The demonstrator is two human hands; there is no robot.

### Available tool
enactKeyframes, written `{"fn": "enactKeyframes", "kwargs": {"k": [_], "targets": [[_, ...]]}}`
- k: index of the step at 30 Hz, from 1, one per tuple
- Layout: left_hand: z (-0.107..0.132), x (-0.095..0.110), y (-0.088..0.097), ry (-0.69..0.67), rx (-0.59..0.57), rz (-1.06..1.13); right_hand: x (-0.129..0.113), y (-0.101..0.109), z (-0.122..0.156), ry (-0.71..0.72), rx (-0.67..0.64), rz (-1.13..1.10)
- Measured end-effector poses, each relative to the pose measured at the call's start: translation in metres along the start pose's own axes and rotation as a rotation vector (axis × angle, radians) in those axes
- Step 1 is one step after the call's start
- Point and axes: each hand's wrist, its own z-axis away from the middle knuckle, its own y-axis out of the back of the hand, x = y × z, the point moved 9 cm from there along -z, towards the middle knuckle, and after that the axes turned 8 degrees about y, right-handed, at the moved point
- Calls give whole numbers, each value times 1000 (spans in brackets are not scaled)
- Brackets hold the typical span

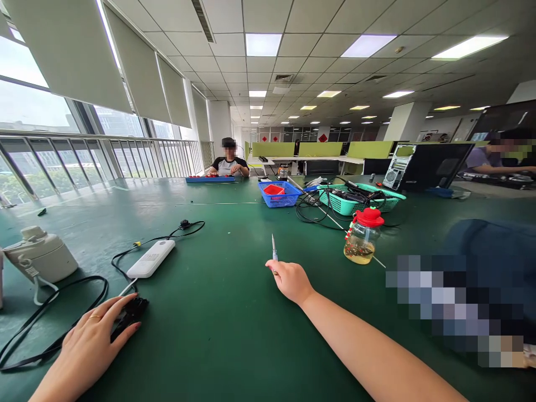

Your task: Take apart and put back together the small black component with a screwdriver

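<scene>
My left hand (90, 340) rests low on the left side of the table, its fingers and thumb closed about a small black object (132, 312) that is partly hidden under them. A white cord runs from that object to a long white box (151, 258), which has a black cable (188, 225) beside it. Over the middle of the table, my right hand (291, 280) is closed round a slim, pointed, silvery tool (274, 247). Its tip points up and away from me; the lower part is hidden in my fingers, so its exact kind is unclear.
A white bottle (42, 254) lies at the left near a looped black cord (50, 346). A red-lidded jar (363, 235) stands right of centre. Behind are a blue basket (280, 199) and a green basket (341, 205) with cables. Another person (229, 162) sits at the far end.
</scene>
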Motion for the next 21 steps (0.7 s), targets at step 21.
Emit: {"fn": "enactKeyframes", "kwargs": {"k": [21], "targets": [[-2,-23,8,58,61,198,-2,7,0,27,62,-62]]}}
